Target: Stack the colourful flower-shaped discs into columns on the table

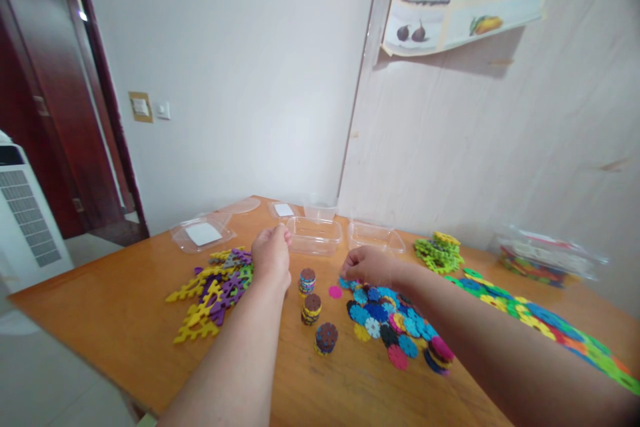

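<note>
My left hand [273, 257] is closed in front of a clear plastic box [316, 243]; whatever its fingers hold is hidden. My right hand [369, 265] is pinched at a blue notched disc [346, 282], at the far edge of a loose pile of multicoloured notched discs [380, 313]. Between my arms stand three short stacks of discs with brown tops: a far stack [307, 281], a middle stack [311, 309] and a near stack [327, 338]. A single magenta disc [335, 291] lies flat beside them. Another stack [439, 355] with a magenta top stands near my right forearm.
Yellow and purple toothed pieces [215, 300] lie heaped at left. Green pieces [440, 252] are piled behind my right arm, with a colourful strip [540, 323] beyond it. A second clear box [375, 238], lids [203, 233] and a filled bag [550, 257] line the back.
</note>
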Available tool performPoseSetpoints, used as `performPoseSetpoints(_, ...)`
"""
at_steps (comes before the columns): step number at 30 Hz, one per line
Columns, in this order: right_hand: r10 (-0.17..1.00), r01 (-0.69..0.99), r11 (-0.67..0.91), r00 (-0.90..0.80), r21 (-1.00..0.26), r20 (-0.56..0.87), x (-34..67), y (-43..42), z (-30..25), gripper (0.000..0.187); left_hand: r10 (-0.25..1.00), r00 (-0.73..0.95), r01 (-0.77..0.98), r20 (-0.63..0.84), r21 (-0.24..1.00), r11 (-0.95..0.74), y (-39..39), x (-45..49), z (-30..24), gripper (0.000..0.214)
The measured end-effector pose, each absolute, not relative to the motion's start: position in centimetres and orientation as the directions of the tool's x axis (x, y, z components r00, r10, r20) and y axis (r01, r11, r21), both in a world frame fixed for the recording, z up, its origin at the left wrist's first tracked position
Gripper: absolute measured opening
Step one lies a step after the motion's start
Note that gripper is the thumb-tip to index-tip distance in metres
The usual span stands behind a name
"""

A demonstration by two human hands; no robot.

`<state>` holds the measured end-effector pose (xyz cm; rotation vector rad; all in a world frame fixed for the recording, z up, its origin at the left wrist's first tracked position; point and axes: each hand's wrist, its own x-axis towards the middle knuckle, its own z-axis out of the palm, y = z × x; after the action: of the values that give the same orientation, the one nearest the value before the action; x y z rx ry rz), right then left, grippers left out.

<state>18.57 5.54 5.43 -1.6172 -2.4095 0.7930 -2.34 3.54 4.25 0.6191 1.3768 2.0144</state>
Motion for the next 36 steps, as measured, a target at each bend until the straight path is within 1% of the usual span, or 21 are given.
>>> performPoseSetpoints(3,0.880,0.790,0.243,-0.424,-0.563,-0.215,18.4,5.5,5.0,0.012,0.714,-0.699,-0.223,0.040,0.936,-0.271,3.7,-2.4,4.2,0.019)
performPoseSetpoints(5,0.875,0.777,0.225,-0.427,-0.588,-0.229,18.1,5.5,4.6,0.011,0.714,-0.699,-0.220,0.042,0.937,-0.271,3.7,-2.5,4.2,0.019)
performPoseSetpoints(8,0.871,0.773,0.224,-0.432,-0.594,-0.234,17.7,5.3,4.3,0.009,0.714,-0.700,-0.218,0.039,0.940,-0.264,3.7,-2.5,4.1,0.019)
performPoseSetpoints(11,0.872,0.787,0.242,-0.433,-0.567,-0.228,17.5,5.4,4.1,0.009,0.716,-0.697,-0.220,0.037,0.940,-0.262,3.6,-2.5,4.1,0.020)
performPoseSetpoints(17,0.879,0.843,0.328,-0.437,-0.426,-0.189,18.6,5.3,5.2,0.012,0.717,-0.696,-0.234,0.027,0.936,-0.262,3.6,-2.4,4.3,0.018)
performPoseSetpoints(21,0.838,0.850,0.409,-0.494,-0.333,-0.232,19.7,4.7,6.5,0.021,0.717,-0.696,-0.237,0.023,0.936,-0.260,3.5,-2.3,4.4,0.017)
performPoseSetpoints(24,0.806,0.843,0.495,-0.535,-0.209,-0.251,20.1,4.5,6.8,0.029,0.718,-0.695,-0.230,0.035,0.935,-0.268,3.5,-2.3,4.4,0.018)
performPoseSetpoints(26,0.801,0.837,0.526,-0.547,-0.149,-0.242,20.2,4.5,6.7,0.030,0.716,-0.697,-0.222,0.045,0.936,-0.275,3.4,-2.4,4.3,0.018)
performPoseSetpoints(28,0.806,0.839,0.522,-0.544,-0.152,-0.233,20.2,4.5,6.6,0.026,0.713,-0.699,-0.218,0.053,0.934,-0.283,3.4,-2.4,4.3,0.018)
performPoseSetpoints(32,0.823,0.848,0.487,-0.526,-0.209,-0.215,20.3,4.5,6.5,0.016,0.714,-0.698,-0.215,0.060,0.933,-0.289,3.5,-2.4,4.1,0.018)
performPoseSetpoints(36,0.850,0.845,0.417,-0.493,-0.334,-0.186,20.6,5.0,6.5,0.012,0.719,-0.693,-0.213,0.048,0.939,-0.268,3.6,-2.4,4.1,0.019)
